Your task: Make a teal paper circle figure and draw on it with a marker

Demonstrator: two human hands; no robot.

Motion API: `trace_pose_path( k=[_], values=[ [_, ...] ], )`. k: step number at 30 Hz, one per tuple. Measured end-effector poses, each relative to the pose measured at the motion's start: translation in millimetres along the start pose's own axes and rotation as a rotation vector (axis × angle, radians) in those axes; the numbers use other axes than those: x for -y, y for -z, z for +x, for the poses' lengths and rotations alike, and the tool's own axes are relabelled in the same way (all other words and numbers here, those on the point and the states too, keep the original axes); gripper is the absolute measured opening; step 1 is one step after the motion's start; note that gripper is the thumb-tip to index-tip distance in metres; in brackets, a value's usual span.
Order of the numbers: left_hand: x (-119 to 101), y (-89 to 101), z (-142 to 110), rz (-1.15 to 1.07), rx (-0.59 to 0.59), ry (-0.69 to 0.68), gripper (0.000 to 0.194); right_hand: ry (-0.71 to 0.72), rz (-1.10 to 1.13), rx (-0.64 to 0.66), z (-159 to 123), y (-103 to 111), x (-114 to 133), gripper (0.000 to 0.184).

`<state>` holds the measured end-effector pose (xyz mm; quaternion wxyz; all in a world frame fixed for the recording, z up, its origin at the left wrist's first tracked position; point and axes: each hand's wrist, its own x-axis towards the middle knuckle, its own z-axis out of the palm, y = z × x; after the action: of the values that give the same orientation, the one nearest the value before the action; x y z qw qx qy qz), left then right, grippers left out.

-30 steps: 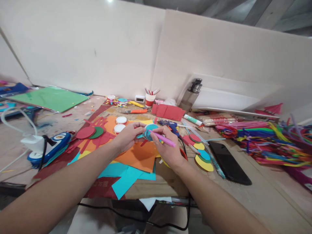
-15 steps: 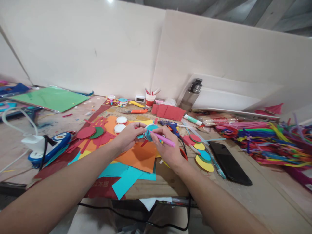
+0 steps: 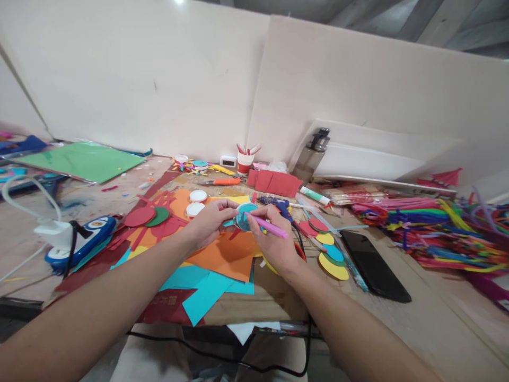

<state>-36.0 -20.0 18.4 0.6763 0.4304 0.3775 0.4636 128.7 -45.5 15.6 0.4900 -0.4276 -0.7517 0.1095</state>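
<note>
Between my hands, over the orange paper [image 3: 226,257], is a small round piece with a blue disc face [image 3: 245,216]. My left hand [image 3: 214,220] is closed on its left edge, thumb and fingers pinching it. In my right hand [image 3: 274,241] is a pink pen [image 3: 272,228], its tip at the blue face; the exact contact is hidden by my fingers. Two white-topped round pieces [image 3: 198,196] stand just beyond my left hand. Red and green paper discs [image 3: 140,216] lie left of it, and blue paper strips [image 3: 207,297] nearer to me.
Right of my hand lie a blue glue gun [image 3: 280,204], coloured paper discs [image 3: 333,265] and a black phone [image 3: 374,265]. Pipe cleaners [image 3: 429,228] are heaped further right. At the back are an orange cutter [image 3: 226,181], a pen cup [image 3: 245,162] and a bottle [image 3: 312,156].
The pink pen and my right fingers have shifted very slightly over the blue face. My left hand keeps its grip, and the other things stay in place.
</note>
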Motion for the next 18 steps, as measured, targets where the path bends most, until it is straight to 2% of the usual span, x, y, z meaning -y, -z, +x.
trace_pose_path(
  k=[18],
  values=[
    [-0.8, -0.2, 0.0, -0.013, -0.011, 0.01, 0.019, -0.025, -0.004, -0.011, 0.7, 1.2, 0.8, 0.011]
  ],
)
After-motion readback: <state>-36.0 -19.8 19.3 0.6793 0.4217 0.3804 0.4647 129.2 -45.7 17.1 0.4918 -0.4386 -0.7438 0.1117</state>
